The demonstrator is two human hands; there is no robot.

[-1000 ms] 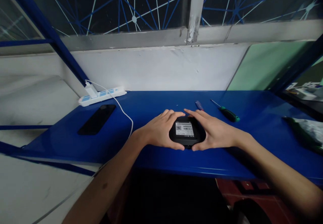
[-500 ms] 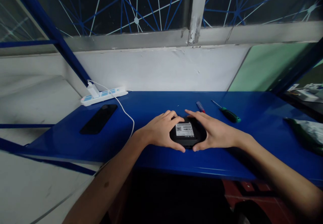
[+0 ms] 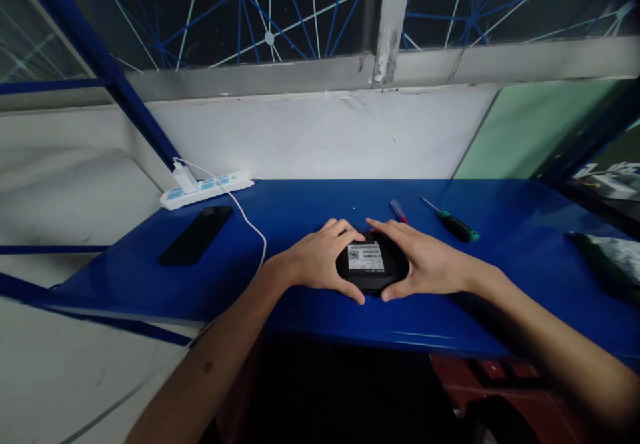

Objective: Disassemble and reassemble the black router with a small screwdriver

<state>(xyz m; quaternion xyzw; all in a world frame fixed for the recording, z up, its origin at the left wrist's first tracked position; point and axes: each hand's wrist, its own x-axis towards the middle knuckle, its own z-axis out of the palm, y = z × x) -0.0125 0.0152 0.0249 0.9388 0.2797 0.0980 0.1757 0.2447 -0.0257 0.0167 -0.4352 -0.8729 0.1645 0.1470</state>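
My black, QR-labelled device (image 3: 373, 261) sits between my left hand (image 3: 323, 257) and right hand (image 3: 433, 261), both gripping its sides, above or on the blue table (image 3: 310, 321). I judge it light, stiff, slightly slick; its rounded side edges hold best.

From the person's head, the single camera looked forward and downward, quite near to the left hand (image 3: 320, 255) and right hand (image 3: 431, 264), facing across the blue table (image 3: 305, 321) toward the window (image 3: 320, 24).
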